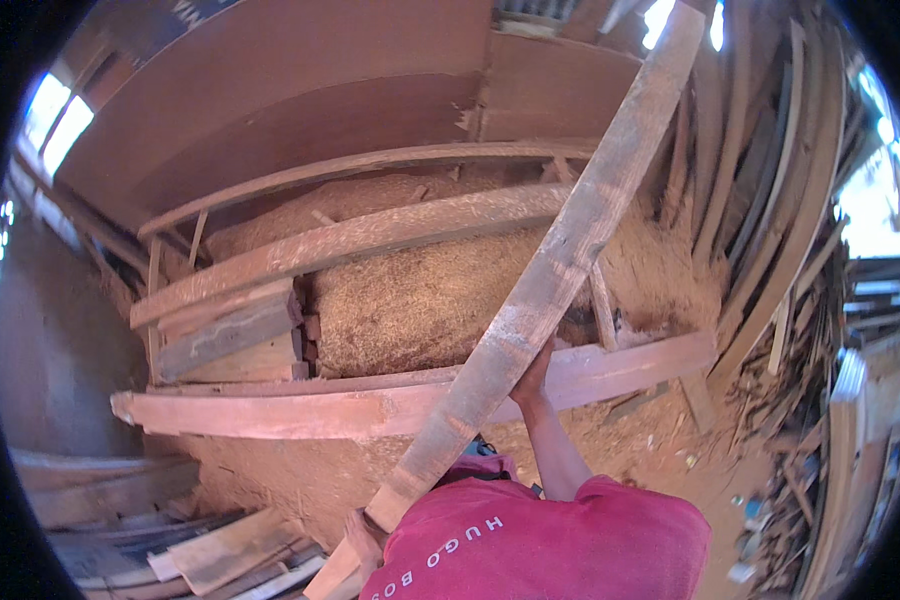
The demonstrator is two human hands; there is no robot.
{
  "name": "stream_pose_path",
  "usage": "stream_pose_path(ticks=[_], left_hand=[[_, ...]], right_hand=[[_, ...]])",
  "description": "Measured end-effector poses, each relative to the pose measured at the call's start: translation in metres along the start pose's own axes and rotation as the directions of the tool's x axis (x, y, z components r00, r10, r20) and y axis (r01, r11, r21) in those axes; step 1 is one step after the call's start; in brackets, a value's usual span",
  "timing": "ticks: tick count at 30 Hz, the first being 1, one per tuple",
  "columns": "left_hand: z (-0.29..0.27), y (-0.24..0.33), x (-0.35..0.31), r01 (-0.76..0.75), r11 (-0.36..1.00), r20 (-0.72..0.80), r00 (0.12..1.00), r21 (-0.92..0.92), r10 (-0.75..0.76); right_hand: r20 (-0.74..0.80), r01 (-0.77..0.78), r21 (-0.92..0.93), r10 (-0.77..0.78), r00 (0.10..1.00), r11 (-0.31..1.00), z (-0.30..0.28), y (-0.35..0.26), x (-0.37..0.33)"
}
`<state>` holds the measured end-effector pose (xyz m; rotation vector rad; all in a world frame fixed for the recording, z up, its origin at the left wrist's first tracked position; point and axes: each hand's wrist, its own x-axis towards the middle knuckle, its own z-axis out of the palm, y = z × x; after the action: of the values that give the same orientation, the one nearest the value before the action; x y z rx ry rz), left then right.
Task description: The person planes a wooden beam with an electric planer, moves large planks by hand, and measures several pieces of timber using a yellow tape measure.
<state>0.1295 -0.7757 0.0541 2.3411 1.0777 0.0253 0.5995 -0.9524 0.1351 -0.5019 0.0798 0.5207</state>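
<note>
A long, rough wooden plank point(560, 255) runs slantwise across the view, from the upper right down to my left side. My left hand point(364, 540) is closed around the plank's edge near its lower end, close to my body. Farther up, my right hand point(533, 378) grips the plank's right edge from below, and most of its fingers are hidden behind the wood. The plank passes above a pale horizontal beam point(270, 415), and I cannot tell whether the two touch.
Beyond the beam is a sawdust heap point(410, 310) between wooden rails point(370, 240). Short blocks point(230, 340) are stacked at its left. Long boards point(810, 180) lean at the right; loose planks point(230, 550) lie at lower left. Scraps point(760, 500) litter the ground.
</note>
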Motion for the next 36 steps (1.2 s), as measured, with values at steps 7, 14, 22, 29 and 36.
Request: stream_pose_path(ticks=[7, 14, 22, 29, 36], left_hand=[[-0.049, 0.013, 0.022, -0.106, 0.937, 0.148, 0.987, 0.332, 0.060], [-0.088, 0.052, 0.053, -0.327, 0.869, 0.263, 0.935, 0.372, 0.239], [-0.127, 0.102, 0.112, -0.532, 0.688, 0.338, 0.846, 0.493, 0.412], [-0.115, 0.112, 0.191, -0.683, 0.605, 0.455, 0.728, 0.410, 0.513], [-0.055, 0.078, 0.269, -0.725, 0.607, 0.499, 0.677, 0.325, 0.542]], right_hand=[[-0.393, 0.228, 0.104, -0.171, 0.904, 0.968, -0.048, -0.014, -0.042], [-0.521, 0.386, 0.016, -0.322, 0.790, 0.922, -0.142, -0.002, -0.097], [-0.545, 0.375, -0.530, -0.644, 0.537, 0.761, -0.155, 0.019, -0.128], [-0.705, 0.551, -0.061, -0.427, 0.566, 0.832, -0.202, 0.026, -0.106], [-0.762, -0.198, -0.621, -0.525, 0.380, 0.758, -0.223, 0.025, -0.181]])
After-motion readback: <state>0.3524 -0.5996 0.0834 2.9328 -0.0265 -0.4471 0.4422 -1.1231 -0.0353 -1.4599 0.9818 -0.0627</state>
